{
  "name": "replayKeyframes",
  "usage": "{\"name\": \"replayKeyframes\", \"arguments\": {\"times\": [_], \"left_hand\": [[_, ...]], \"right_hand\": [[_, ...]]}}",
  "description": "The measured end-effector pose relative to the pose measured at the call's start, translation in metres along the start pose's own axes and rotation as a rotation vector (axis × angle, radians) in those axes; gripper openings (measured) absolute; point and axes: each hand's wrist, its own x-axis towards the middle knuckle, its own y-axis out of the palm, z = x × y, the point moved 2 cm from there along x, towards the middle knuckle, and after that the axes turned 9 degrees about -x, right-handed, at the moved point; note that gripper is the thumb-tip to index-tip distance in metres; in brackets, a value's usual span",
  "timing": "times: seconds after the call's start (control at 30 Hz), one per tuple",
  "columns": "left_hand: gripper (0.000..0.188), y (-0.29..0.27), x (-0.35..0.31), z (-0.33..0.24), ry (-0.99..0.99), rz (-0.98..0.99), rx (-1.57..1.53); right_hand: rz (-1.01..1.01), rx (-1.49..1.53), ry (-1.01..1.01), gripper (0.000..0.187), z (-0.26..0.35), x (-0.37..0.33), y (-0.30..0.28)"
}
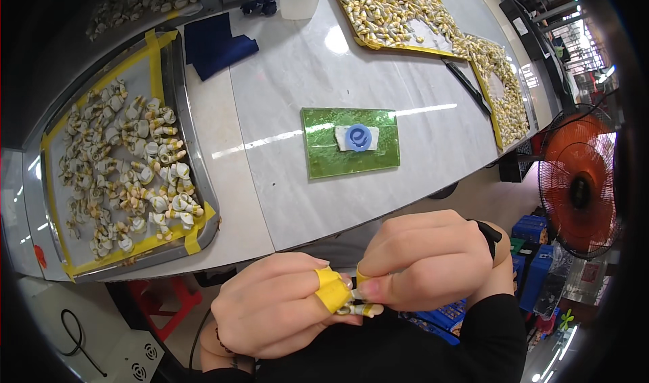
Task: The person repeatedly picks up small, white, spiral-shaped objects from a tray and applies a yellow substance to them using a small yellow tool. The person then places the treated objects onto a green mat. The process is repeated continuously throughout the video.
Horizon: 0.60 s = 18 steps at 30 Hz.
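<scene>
On the table, a slab bears a pad under a disc, with a tray of pieces left, cloth behind left, tool behind right, left hand and right hand before it.

pale yellow-banded piece, yellow tape, green slab

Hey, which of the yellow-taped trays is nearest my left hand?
The grey-rimmed tray on the left, its white-and-yellow pieces loosely scattered; the other trays lie at the upper right, more densely covered.
</scene>
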Motion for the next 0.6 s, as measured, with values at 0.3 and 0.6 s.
{"name": "replayKeyframes", "arguments": {"times": [0.3,0.6], "left_hand": [[0.03,0.0003,-0.0019,0.002,0.042,-0.045,-0.028],[0.037,0.0033,-0.0045,0.0071,-0.025,-0.095,0.017]], "right_hand": [[0.019,0.07,0.083,0.011,-0.0005,-0.0011,0.0005],[-0.078,-0.086,0.103,0.011,0.0003,-0.0029,0.006]]}}
